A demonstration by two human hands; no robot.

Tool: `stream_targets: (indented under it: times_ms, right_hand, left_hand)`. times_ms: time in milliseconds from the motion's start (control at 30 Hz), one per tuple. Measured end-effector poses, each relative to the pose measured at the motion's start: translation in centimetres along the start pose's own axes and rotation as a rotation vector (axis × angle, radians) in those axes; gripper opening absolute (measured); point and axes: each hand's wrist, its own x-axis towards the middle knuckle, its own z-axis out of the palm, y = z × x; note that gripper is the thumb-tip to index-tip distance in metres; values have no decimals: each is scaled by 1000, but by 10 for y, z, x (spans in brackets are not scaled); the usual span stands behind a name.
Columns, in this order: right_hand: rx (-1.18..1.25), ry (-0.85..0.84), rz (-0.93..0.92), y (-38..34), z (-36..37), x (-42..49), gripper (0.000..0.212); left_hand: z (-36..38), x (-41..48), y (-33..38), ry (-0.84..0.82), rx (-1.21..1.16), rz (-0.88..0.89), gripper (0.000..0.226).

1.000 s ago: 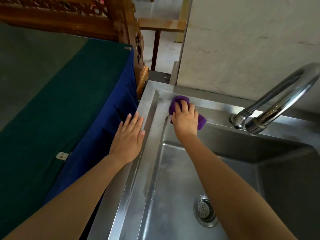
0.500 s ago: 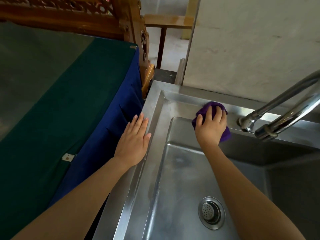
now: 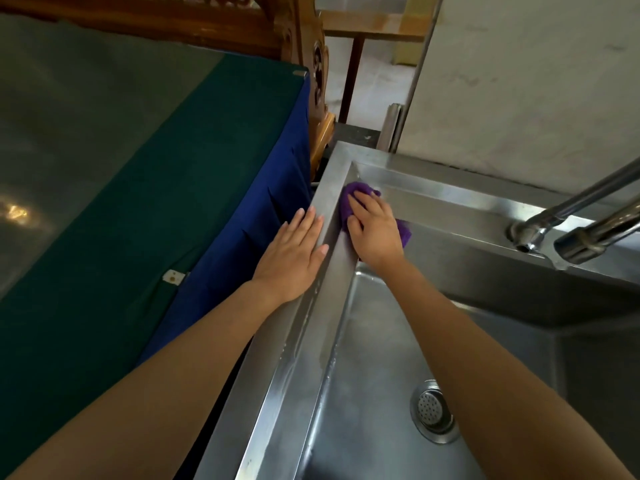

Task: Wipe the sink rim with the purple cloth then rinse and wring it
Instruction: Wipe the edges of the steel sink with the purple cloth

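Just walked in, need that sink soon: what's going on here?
A person is wiping the steel sink rim. Their right hand presses the purple cloth flat at the rim's far left corner, while the left hand rests flat on the left edge. No water runs from the tap, so rinsing and wringing are not yet done.

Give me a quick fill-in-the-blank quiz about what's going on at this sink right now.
The right hand presses down a ____ cloth.
The left hand rests flat on the sink rim, holding ____.
No ____ runs from the faucet.
Missing words: purple; nothing; water.
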Motion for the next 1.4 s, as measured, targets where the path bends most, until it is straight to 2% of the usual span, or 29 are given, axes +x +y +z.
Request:
stream_targets:
  times_ms: [267, 500, 900, 1033, 1133, 1200, 1333, 1400]
  right_hand:
    - [82, 53, -73, -25, 18, -77, 43]
    - [110, 26, -84, -51, 27, -142, 51]
    - [149, -19, -171, -88, 40, -251, 48]
    - [144, -25, -268, -97, 51, -295, 45]
    - [169, -5, -303, -99, 51, -309, 37]
    - [276, 13, -234, -103, 42, -300, 32]
    - [568, 184, 166, -111, 26, -232, 32]
    - [498, 131, 131, -113, 27, -195, 32]
  left_hand:
    - [7, -67, -1, -10, 123, 52, 65]
    - [18, -139, 0, -29, 10, 89, 74]
    - [48, -261, 13, 33, -32, -63, 82]
    - [62, -308, 18, 129, 98, -91, 71]
    - [70, -335, 23, 130, 114, -132, 69]
    - [74, -349, 23, 156, 101, -160, 69]
    - [83, -370, 18, 160, 81, -199, 69]
    - [85, -374, 18, 160, 107, -202, 65]
